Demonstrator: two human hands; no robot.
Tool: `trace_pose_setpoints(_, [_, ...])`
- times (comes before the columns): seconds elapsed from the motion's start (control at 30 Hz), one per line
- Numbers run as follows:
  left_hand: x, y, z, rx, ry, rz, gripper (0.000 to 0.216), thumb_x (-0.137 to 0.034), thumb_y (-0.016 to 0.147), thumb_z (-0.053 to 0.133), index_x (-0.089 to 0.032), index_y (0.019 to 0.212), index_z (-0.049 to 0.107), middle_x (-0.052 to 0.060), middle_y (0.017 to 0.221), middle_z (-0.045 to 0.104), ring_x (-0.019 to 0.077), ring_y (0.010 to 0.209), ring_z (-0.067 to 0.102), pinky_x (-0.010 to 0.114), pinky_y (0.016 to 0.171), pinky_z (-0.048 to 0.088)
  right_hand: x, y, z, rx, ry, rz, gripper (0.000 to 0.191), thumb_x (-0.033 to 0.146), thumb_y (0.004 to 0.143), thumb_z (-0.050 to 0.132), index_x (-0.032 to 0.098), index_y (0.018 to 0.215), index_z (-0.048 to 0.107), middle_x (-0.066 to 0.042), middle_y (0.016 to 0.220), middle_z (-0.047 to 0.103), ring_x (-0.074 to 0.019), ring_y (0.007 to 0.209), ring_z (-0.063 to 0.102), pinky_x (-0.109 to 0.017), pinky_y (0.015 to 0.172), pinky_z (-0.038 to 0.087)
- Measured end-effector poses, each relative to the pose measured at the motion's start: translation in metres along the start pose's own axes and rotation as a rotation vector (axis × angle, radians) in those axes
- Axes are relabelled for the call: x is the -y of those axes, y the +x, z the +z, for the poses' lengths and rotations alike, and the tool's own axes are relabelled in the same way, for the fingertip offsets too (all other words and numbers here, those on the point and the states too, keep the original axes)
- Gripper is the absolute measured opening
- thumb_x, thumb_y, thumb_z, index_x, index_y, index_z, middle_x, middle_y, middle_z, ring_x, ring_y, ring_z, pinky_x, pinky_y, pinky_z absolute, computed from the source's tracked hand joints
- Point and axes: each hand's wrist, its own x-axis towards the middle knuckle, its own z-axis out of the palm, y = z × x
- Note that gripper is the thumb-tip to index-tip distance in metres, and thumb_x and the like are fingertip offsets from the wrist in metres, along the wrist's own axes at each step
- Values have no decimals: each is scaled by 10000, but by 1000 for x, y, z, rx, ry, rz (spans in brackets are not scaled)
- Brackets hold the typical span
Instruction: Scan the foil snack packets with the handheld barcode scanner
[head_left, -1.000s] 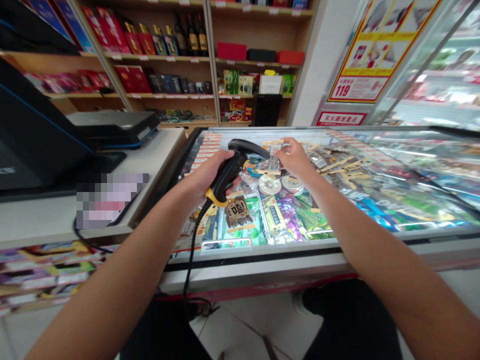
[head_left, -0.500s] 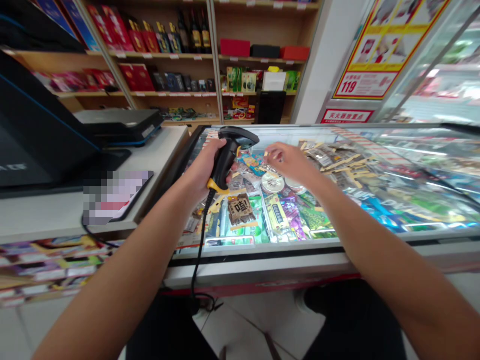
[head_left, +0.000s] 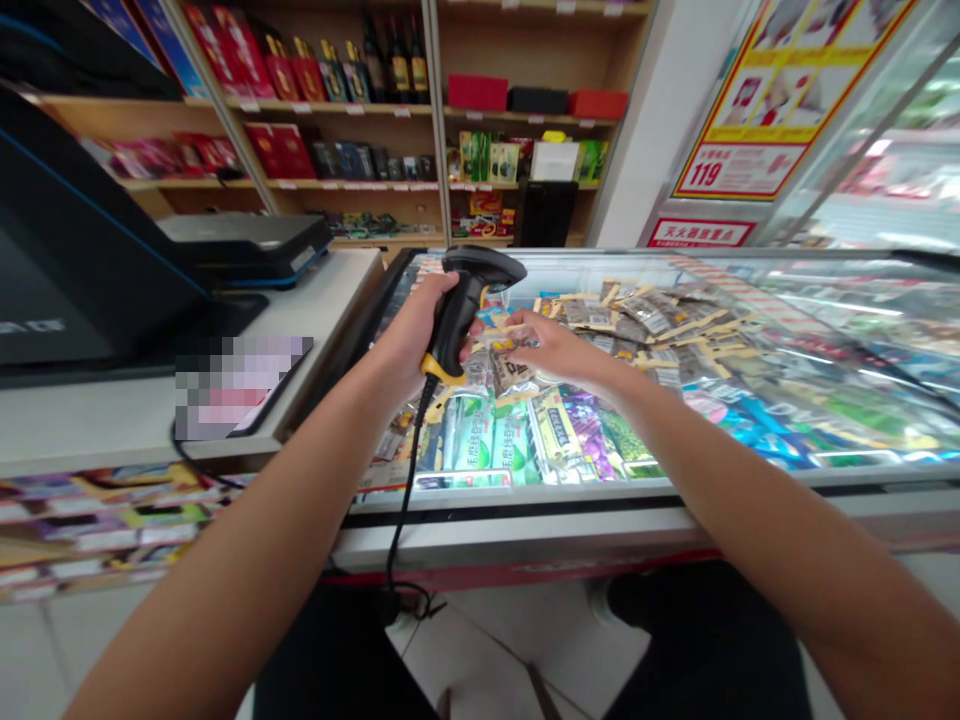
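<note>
My left hand is wrapped round the handle of a black and yellow barcode scanner, its head pointing right. From the handle a black cable hangs down over the counter's front edge. Just right of the scanner, my right hand pinches a small brown snack packet with dark print, tilted above the other packets. Below it, green-and-white packets lie beside a yellow-green packet and a purple packet. Part of the held packet's upper edge is hidden by my fingers.
Several more brown packets are heaped behind my right arm on the glass-topped counter. To the left, a white side counter bears a scale, a dark terminal and a blurred-out phone-like slab. Stocked shelves stand behind.
My right hand has moved down and left and taken hold of the brown snack packet, which has come up off the green-and-white packets. The scanner stays in my left hand, nearly unmoved.
</note>
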Motion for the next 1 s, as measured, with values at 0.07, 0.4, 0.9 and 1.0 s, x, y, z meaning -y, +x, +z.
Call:
trace_pose_setpoints(0.07, [-1,-1,0,24,-28,1,409,-514,868,505,-138,983,617,-2,526,567,120,347,467,224,350,345,-1,6,-8,-133,244,93,193,193,720,668,225,882,568,8,729,625,-166,638,567,-289,576,449])
trace_pose_setpoints(0.4, [9,-7,9,215,26,-45,376,-481,856,453,-162,718,596,75,539,605,132,356,471,243,377,333,21,-1,-44,-185,956,17,422,652,802,610,259,955,602,39,672,534,-104,484,410,-266,469,377])
trace_pose_setpoints(0.9, [17,-13,18,354,52,-97,445,-438,894,400,-82,999,645,83,538,641,136,326,463,227,349,340,8,8,-50,-382,922,-2,372,509,746,646,260,1014,584,58,704,525,-115,536,443,-239,447,296])
trace_pose_setpoints(1.0, [18,-12,17,359,51,-94,447,-451,887,413,-84,995,643,80,543,642,134,326,466,228,349,345,8,8,-48,-382,898,-29,378,524,747,653,264,1013,582,58,703,516,-119,544,443,-244,461,315])
